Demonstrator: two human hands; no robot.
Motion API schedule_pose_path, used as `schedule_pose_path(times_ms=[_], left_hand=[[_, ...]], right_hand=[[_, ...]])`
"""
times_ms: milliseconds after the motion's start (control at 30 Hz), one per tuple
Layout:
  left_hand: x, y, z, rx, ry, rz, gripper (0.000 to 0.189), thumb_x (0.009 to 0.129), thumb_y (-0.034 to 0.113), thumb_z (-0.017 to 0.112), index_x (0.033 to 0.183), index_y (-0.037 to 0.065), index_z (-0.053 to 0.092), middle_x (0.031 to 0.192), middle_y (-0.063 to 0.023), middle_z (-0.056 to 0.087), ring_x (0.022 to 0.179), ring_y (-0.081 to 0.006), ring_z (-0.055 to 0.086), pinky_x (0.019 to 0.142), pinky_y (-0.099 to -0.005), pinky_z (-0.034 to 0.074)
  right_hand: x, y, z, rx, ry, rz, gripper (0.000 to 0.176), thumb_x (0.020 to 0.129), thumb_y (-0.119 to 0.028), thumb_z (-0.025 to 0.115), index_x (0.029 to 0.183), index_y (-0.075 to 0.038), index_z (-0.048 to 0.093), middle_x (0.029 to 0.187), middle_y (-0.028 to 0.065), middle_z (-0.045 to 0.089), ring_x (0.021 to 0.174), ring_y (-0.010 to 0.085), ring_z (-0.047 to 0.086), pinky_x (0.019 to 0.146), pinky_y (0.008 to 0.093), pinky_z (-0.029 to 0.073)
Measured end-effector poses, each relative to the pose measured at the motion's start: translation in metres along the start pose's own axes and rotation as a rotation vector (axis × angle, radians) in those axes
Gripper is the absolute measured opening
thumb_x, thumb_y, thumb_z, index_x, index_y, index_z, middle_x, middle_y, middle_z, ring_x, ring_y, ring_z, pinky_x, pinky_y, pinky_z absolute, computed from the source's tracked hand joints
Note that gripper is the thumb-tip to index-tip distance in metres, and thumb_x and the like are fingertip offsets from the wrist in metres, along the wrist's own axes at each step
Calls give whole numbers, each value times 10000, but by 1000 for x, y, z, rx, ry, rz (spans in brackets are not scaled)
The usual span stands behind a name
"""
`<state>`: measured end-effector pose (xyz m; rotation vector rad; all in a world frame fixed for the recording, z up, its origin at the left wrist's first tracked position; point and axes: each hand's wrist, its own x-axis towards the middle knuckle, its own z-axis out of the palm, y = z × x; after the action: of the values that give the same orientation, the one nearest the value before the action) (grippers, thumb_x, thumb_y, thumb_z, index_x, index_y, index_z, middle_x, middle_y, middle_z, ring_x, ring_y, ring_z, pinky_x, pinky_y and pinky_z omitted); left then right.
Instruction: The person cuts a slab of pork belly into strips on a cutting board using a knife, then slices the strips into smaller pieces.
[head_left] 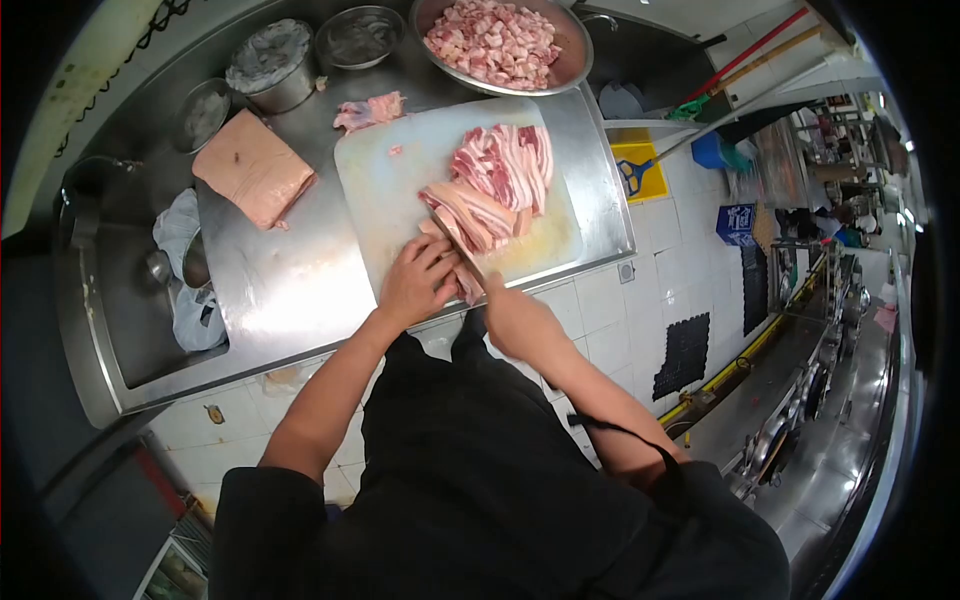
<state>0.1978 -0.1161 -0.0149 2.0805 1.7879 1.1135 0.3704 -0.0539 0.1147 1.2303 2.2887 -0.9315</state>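
Note:
A white cutting board (395, 205) lies on the steel counter, with overlapping strips of pork belly (500, 175) on its right half. My right hand (522, 322) is closed round the handle of a knife (458, 243), whose blade stands against the meat near the board's front edge. Just left of the blade, my left hand (418, 280) presses on a piece of the meat with its fingers curled. Behind the board's left corner lies a meat scrap (369, 112). A large skin-on pork slab (252, 168) rests on the counter to the left.
At the back stand a large bowl of diced meat (492, 45), a steel bowl (360, 38) and a steel pot (270, 68). A sink (130, 300) with plastic bags (196, 318) beside it is at the left. A yellow container (640, 170) stands beyond the counter's right edge.

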Motion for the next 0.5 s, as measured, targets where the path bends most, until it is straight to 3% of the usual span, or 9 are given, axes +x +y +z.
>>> schedule_pose_path(times_ms=[167,300,400,500], left_hand=[[-3,-6,5,41,-16,48,342,757,156,739,1085,68,701,1198,-85,645,1135,-316,570,981,-424,484],[-1,-6,5,14,-31,44,370,736,116,745,1099,73,686,1175,-98,632,1139,-340,549,991,-439,471],[3,-12,3,-28,-3,33,385,721,110,755,1099,80,689,1168,-93,636,1117,-334,559,993,-436,472],[5,-15,4,-24,7,75,372,712,99,764,1077,74,694,1151,-86,640,1109,-335,561,990,-433,470]], right_hand=[[9,3,-4,47,83,-83,289,908,-64,484,1158,82,472,918,361,679,866,512,683,787,584,530],[-25,14,-3,-18,-49,28,220,913,-50,500,1105,54,483,851,308,686,846,504,677,762,590,524],[26,8,4,-32,93,-89,258,894,-41,505,1134,52,481,845,324,679,847,502,679,759,582,530],[-9,18,6,16,72,-49,252,898,-40,514,1129,56,480,860,306,687,850,497,681,755,576,533]])
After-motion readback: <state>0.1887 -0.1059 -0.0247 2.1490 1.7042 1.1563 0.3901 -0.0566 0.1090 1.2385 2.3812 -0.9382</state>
